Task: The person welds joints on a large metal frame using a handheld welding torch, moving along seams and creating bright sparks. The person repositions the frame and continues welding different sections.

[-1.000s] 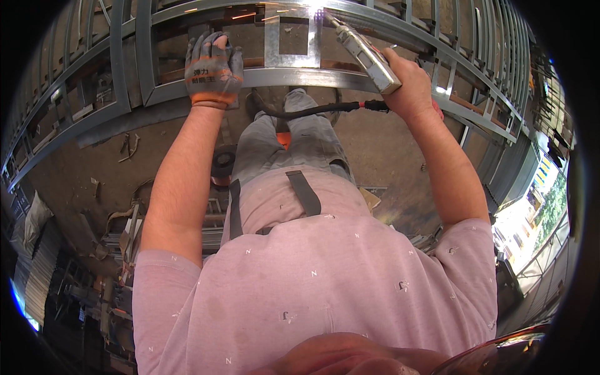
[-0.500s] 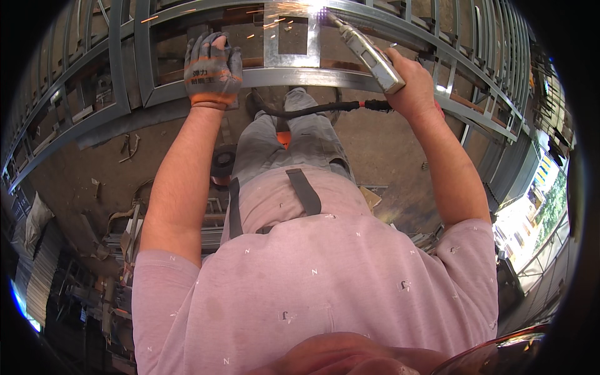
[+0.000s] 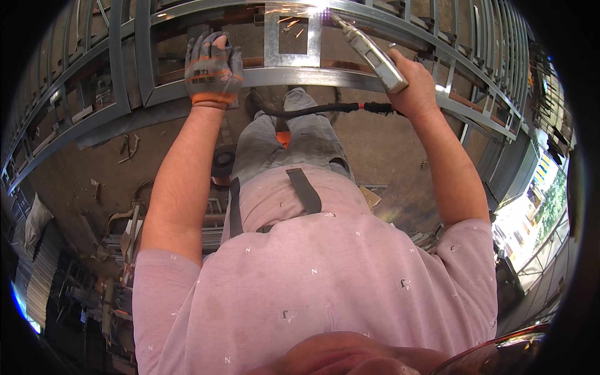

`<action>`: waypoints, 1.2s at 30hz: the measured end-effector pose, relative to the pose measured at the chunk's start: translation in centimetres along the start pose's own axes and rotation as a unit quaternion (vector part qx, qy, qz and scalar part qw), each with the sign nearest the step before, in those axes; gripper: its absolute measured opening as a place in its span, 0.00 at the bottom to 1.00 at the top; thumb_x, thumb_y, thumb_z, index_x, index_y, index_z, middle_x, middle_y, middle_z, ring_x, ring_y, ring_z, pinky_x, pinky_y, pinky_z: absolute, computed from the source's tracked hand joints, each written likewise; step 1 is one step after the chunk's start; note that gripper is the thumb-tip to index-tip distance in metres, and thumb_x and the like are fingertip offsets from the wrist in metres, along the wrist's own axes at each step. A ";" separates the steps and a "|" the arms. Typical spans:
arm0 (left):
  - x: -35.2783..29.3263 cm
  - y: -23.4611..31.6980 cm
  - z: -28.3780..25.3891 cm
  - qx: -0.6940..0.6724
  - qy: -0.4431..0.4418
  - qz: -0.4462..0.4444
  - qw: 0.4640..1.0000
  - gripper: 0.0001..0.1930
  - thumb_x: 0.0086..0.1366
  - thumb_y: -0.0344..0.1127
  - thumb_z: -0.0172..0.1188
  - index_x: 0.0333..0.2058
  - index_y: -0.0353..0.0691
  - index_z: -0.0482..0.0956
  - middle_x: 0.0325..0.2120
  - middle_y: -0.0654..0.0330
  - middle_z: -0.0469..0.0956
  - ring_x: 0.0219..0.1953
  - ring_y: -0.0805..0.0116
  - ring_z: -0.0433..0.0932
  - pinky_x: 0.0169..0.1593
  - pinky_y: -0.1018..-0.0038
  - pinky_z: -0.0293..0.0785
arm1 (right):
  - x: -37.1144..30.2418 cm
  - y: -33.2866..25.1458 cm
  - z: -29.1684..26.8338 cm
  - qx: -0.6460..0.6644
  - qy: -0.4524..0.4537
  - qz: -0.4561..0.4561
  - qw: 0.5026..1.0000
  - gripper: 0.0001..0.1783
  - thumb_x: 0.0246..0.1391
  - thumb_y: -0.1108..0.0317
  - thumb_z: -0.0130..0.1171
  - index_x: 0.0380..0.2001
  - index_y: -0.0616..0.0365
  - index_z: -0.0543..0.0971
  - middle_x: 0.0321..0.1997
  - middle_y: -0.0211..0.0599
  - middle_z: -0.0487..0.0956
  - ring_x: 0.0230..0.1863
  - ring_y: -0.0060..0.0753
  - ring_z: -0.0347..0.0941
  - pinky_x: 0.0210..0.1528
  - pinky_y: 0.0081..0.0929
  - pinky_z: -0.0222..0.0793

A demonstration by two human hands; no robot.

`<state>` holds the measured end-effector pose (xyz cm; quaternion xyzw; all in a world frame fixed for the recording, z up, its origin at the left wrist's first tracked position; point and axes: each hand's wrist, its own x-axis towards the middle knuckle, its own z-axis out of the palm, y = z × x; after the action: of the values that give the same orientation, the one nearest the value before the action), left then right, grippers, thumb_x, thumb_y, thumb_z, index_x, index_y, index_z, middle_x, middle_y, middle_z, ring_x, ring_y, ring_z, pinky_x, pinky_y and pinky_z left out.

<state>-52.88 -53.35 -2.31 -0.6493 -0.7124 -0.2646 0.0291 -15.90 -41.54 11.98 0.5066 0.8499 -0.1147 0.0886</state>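
My right hand point(image 3: 414, 84), bare, is wrapped round the back end of a metal handheld welding gun point(image 3: 373, 59). The gun tilts up and left, and its nozzle meets a bright white-violet glare at the top edge of a steel plate with a square cut-out point(image 3: 272, 47). Sparks fly leftward and down from there. A black cable point(image 3: 312, 111) runs left from beside my right hand. My left hand point(image 3: 214, 70) wears a grey and orange glove and rests on the near bar of the galvanized steel frame point(image 3: 300, 77), fingers stretched forward and apart. The glare hides the exact contact point.
Upright bars of the frame stand at the left point(image 3: 117, 56) and more metal bars rise at the right point(image 3: 487, 44). A dark round spool point(image 3: 223, 161) lies on the floor beside my legs. Metal scraps and a pale sack point(image 3: 37, 222) are at the left.
The gun and my right hand have shifted very slightly to the right. The sparks have a different spread, with fewer reaching far left. My left hand stays where it was.
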 end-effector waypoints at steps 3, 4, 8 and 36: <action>-0.1 0.1 -0.1 -0.004 -0.014 -0.015 1.000 0.20 0.67 0.42 0.67 0.56 0.48 0.80 0.53 0.52 0.84 0.57 0.44 0.81 0.63 0.51 0.77 | -0.3 0.3 -0.1 0.037 0.003 -0.008 0.999 0.21 0.53 0.71 0.68 0.51 0.48 0.79 0.39 0.49 0.87 0.46 0.63 0.83 0.44 0.55 0.78; 0.0 0.1 -0.1 0.000 -0.006 -0.006 1.000 0.20 0.66 0.42 0.68 0.56 0.48 0.80 0.52 0.51 0.84 0.57 0.44 0.82 0.62 0.51 0.78 | -0.5 0.2 -0.4 0.045 0.001 -0.007 0.999 0.21 0.52 0.71 0.68 0.51 0.48 0.79 0.39 0.49 0.87 0.46 0.63 0.83 0.44 0.54 0.78; 0.0 0.1 0.0 -0.009 -0.004 -0.009 1.000 0.20 0.66 0.41 0.68 0.56 0.47 0.80 0.52 0.51 0.84 0.57 0.44 0.81 0.63 0.51 0.77 | -1.6 -1.2 -1.1 0.056 -0.013 -0.011 0.998 0.19 0.53 0.67 0.68 0.50 0.47 0.79 0.38 0.46 0.87 0.45 0.60 0.84 0.43 0.56 0.78; 0.0 0.2 0.3 -0.021 0.020 -0.013 0.999 0.18 0.66 0.41 0.68 0.52 0.45 0.82 0.50 0.52 0.85 0.58 0.45 0.81 0.67 0.48 0.75 | 3.7 -8.5 -0.1 -0.021 -0.020 -0.048 0.998 0.23 0.54 0.64 0.70 0.53 0.43 0.78 0.42 0.38 0.88 0.50 0.53 0.85 0.49 0.53 0.81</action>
<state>-52.57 -53.28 -2.46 -0.6349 -0.7145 -0.2927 0.0260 -25.13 -42.29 11.98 0.4609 0.8735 -0.1111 0.1102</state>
